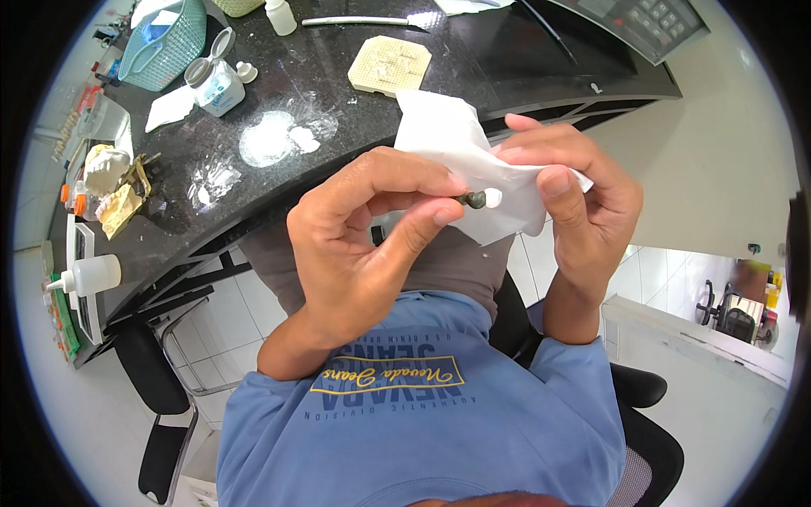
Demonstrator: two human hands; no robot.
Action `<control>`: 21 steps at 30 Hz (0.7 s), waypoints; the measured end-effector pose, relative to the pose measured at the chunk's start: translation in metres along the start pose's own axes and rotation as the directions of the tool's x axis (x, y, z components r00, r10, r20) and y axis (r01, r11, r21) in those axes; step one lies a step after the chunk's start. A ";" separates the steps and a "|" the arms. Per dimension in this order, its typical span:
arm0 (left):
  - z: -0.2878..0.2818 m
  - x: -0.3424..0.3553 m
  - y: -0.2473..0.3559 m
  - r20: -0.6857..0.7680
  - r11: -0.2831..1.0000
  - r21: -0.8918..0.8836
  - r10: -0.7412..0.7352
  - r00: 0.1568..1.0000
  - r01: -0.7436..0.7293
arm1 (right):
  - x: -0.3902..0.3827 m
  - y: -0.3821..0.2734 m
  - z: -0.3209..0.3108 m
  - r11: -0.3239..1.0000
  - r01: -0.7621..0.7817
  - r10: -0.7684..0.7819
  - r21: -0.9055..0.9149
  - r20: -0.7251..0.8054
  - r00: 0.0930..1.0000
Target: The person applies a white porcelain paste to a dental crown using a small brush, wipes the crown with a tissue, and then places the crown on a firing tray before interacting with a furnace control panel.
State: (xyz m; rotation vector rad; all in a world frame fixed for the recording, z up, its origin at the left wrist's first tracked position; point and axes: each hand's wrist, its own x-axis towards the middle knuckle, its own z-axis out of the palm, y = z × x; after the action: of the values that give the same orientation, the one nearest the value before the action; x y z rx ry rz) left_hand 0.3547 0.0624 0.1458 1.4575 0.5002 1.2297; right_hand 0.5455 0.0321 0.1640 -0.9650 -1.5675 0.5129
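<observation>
Between the thumb and fingers of my left hand (pixel 351 224) is a small dark green piece (pixel 475 200). At its right end sits a small white tooth-shaped cap (pixel 493 198), perhaps a dental crown. A crumpled white tissue (pixel 439 127) is pinched in my right hand (pixel 587 190), its lower part hanging behind the white cap. Both hands are raised in front of the bench edge, close together but apart. I cannot tell whether the tissue touches the cap.
On the dark bench (pixel 329 76) are a cream honeycomb tray (pixel 390 63), white powder (pixel 269 138), a lidded jar (pixel 215 87), a teal basket (pixel 165 49) and plaster dental models (pixel 106 169). A squeeze bottle (pixel 93 275) is at left. A keypad machine (pixel 646 25) stands far right.
</observation>
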 end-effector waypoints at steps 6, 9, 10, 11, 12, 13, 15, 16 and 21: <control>0.000 0.003 0.001 0.003 0.999 -0.033 0.035 0.999 -0.035 | 0.004 -0.007 0.001 0.976 -0.122 0.100 0.183 0.123 0.987; -0.001 0.003 0.002 0.003 0.999 -0.020 0.028 1.000 -0.028 | 0.004 -0.002 -0.001 0.983 -0.076 0.050 0.170 0.151 0.987; -0.001 0.003 0.002 0.003 0.999 -0.019 0.028 1.000 -0.028 | 0.004 -0.003 0.000 0.982 -0.075 0.049 0.171 0.151 0.987; -0.001 0.003 0.002 -0.001 0.999 -0.013 0.030 1.000 -0.030 | 0.003 -0.004 0.001 0.978 -0.102 0.074 0.182 0.153 0.985; -0.001 0.003 0.002 -0.004 0.999 -0.007 0.032 0.999 -0.032 | 0.002 -0.004 0.001 0.973 -0.128 0.099 0.192 0.154 0.983; -0.001 0.003 0.002 -0.005 0.999 -0.008 0.032 0.999 -0.032 | 0.002 -0.004 0.002 0.973 -0.129 0.100 0.191 0.155 0.983; -0.002 0.004 0.002 -0.005 1.000 0.000 0.028 1.000 -0.028 | 0.002 -0.003 0.002 0.973 -0.132 0.102 0.192 0.159 0.982; -0.001 0.004 0.002 -0.006 1.000 0.000 0.028 1.000 -0.028 | 0.001 -0.002 0.002 0.973 -0.132 0.102 0.192 0.159 0.982; 0.001 0.003 -0.001 0.003 0.999 -0.039 0.011 1.000 -0.011 | -0.001 -0.002 0.004 0.939 -0.211 0.187 0.274 0.110 0.976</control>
State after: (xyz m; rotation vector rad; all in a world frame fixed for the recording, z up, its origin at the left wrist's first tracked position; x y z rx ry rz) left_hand 0.3568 0.0648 0.1461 1.4310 0.4648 1.2388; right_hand 0.5413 0.0306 0.1639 -0.8927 -1.4268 0.9055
